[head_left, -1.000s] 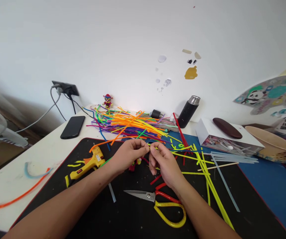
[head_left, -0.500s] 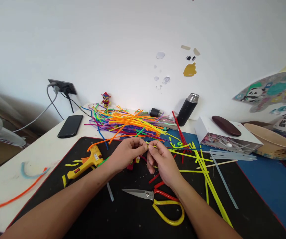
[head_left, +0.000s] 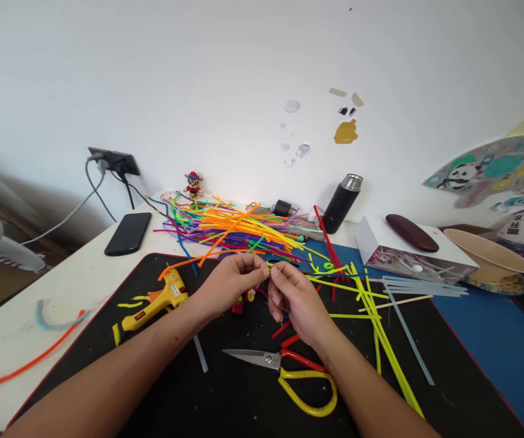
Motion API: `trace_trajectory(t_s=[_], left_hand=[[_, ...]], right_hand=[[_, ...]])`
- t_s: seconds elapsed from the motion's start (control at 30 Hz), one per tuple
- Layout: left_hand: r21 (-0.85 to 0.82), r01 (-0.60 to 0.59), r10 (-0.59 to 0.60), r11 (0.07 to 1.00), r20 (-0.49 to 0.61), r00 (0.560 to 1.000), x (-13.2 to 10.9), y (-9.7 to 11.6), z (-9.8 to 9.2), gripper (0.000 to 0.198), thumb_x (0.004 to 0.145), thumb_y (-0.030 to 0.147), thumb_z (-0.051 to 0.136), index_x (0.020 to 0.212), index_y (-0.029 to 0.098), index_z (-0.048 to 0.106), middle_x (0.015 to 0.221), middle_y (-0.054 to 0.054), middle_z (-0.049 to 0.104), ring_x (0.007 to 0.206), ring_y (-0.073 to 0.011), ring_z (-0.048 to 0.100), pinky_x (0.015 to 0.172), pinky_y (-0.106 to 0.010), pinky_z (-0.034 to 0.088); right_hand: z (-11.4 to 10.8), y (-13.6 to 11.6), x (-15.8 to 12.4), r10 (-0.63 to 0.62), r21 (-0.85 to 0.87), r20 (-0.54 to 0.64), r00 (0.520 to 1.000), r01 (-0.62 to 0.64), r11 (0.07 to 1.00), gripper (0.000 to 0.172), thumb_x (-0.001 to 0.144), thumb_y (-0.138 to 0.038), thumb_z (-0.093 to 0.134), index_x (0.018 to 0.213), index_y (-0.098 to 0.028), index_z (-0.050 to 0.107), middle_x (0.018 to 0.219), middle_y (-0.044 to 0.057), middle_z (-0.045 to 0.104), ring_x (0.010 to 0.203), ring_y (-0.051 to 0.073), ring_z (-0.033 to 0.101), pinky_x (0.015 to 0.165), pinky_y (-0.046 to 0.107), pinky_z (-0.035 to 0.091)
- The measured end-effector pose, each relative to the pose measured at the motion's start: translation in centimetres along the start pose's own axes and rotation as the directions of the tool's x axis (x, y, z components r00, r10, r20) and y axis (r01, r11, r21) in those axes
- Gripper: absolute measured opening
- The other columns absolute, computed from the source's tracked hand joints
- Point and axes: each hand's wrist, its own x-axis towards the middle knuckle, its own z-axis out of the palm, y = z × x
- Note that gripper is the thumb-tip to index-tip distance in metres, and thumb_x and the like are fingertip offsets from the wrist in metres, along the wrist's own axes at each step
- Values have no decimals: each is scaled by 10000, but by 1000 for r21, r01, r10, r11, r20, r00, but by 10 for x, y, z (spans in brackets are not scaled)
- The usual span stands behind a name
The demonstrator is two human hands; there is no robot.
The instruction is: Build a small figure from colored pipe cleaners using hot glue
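Observation:
My left hand (head_left: 232, 283) and my right hand (head_left: 299, 298) meet above the black mat (head_left: 180, 395), both closed in a fingertip pinch. Between the fingertips is a short yellow pipe cleaner (head_left: 270, 266), mostly hidden by my fingers. Scissors (head_left: 284, 371) with one red and one yellow handle lie below my hands, blades toward the left. Left of my left hand lies a yellow glue gun (head_left: 155, 304). A small red piece (head_left: 237, 306) shows partly under my hands. Yellow pipe cleaners (head_left: 387, 340) stretch out on the right of my right hand.
A heap of colourful pipe cleaners (head_left: 239, 225) spreads behind my hands, with a small figure (head_left: 193, 184) at its back. A black flask (head_left: 341, 204) leans near the wall. Clear glue sticks (head_left: 410, 331), a white box (head_left: 371, 240) and a phone (head_left: 128, 233) are also here.
The view has shifted very slightly. My hands keep their pinch on the yellow pipe cleaner, with hardly any movement of the fingers.

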Motion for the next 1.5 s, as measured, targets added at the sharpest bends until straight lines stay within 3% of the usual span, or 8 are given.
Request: trace_trajectory(t_s=[0.37, 1.1, 1.3, 1.5], left_hand=[[45, -5, 6, 999, -17, 1000, -1, 1, 1, 387, 772, 539, 788, 739, 178, 654, 627, 28, 568, 566, -102, 466, 531, -216, 399], [-33, 17, -17, 999, -5, 1000, -1, 1, 2, 352, 731, 470, 858, 760, 169, 676, 643, 42, 571, 584, -96, 453, 569, -230, 353], [-65, 9, -9, 998, -4, 1000, -2, 0, 2, 416, 744, 539, 836, 747, 166, 651, 619, 52, 529, 564, -86, 408, 551, -226, 326], [-13, -41, 40, 999, -25, 999, -2, -4, 2, 387, 815, 532, 773, 775, 167, 651, 680, 34, 556, 602, -95, 444, 566, -225, 366]], right_hand=[[1, 6, 2, -26, -12, -15, 1000, 26, 1000, 439, 919, -614, 733, 891, -225, 531, 541, -104, 510, 359, 82, 471, 377, 186, 331], [2, 1, 0, 10, 78, 6, 1000, -10, 997, 436, 904, -574, 778, 844, -210, 546, 564, -95, 516, 364, 65, 463, 386, 186, 319], [5, 2, -2, 40, 88, -1, 999, -40, 995, 476, 888, -627, 770, 846, -204, 555, 566, -91, 512, 368, 67, 464, 382, 188, 330], [2, -1, -2, -44, -7, -44, 998, 43, 999, 443, 903, -590, 768, 832, -203, 565, 556, -87, 521, 380, 73, 497, 401, 187, 343]])
